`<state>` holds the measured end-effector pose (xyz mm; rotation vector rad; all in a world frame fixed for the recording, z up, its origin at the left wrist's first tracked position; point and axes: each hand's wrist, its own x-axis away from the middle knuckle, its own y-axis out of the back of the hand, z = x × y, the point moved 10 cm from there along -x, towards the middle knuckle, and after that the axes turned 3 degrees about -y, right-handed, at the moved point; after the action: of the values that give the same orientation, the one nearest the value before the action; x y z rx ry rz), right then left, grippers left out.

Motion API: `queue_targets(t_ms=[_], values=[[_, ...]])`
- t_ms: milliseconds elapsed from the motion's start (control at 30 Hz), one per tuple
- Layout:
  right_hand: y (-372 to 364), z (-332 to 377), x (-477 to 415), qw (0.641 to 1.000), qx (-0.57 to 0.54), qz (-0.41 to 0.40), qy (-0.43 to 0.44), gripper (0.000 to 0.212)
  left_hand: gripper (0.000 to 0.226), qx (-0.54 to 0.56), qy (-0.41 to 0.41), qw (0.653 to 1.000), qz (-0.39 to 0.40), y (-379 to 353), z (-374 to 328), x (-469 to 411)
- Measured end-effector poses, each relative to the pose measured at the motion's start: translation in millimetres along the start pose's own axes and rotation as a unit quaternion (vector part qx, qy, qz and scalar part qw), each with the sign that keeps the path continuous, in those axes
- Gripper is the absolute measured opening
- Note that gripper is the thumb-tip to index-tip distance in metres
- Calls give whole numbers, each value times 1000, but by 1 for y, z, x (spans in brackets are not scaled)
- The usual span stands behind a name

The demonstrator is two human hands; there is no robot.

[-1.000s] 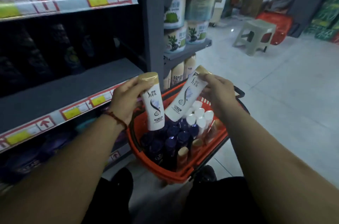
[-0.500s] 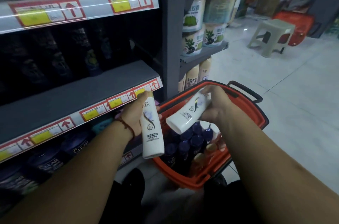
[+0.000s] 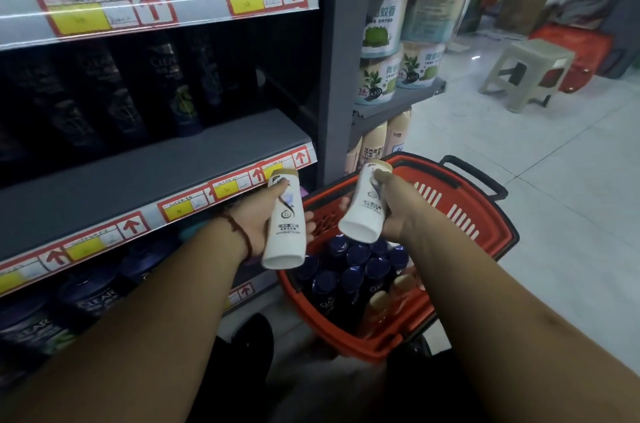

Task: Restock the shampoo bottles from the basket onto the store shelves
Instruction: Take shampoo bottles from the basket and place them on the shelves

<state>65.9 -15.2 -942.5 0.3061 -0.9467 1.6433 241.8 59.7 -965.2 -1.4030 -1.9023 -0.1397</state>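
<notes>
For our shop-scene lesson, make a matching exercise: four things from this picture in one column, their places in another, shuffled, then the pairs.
Things
1. white bottle with purple label
2. dark blue bottles
3. plastic stool
4. green-labelled tubs

Places
A. on the floor
B. in the left hand
C. on the end shelf
D. in the red basket

Pairs: 1-B, 2-D, 3-A, 4-C
</notes>
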Motion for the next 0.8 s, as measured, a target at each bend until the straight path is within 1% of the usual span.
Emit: queue_targets(t_ms=[33,100,133,167,300,400,500,600,667,800], values=[[-2,-2,2,1000,5,16,-5,17,36,-16,2,1000,-3,1,1,1],[-4,-3,2,999,20,38,-5,31,23,-30,-10,999,8,0,-2,3],[-4,-2,0,999,26,42,-2,36,22,-30,-22,999,17,-2,-5,4],[-4,-2,0,998,36,45,-1,36,25,-25,-35,999,26,-3,-8,4],[-5,1,-1,997,57,58,8,22,31,-11,-73,995,67,-16,-18,12],[-2,6,-1,996,71,54,23,28,40,-32,-108,990,87,-18,-25,17],[-4,11,3,991,109,51,56,38,41,-68,-118,989,61,-6,-23,24],[-10,21,14,983,137,69,104,37,39,-110,-157,981,29,7,-26,40],[-15,30,25,974,161,85,132,36,37,-103,-191,976,10,13,-32,53],[-31,49,55,951,218,125,180,31,35,-75,-249,966,3,22,-49,85]])
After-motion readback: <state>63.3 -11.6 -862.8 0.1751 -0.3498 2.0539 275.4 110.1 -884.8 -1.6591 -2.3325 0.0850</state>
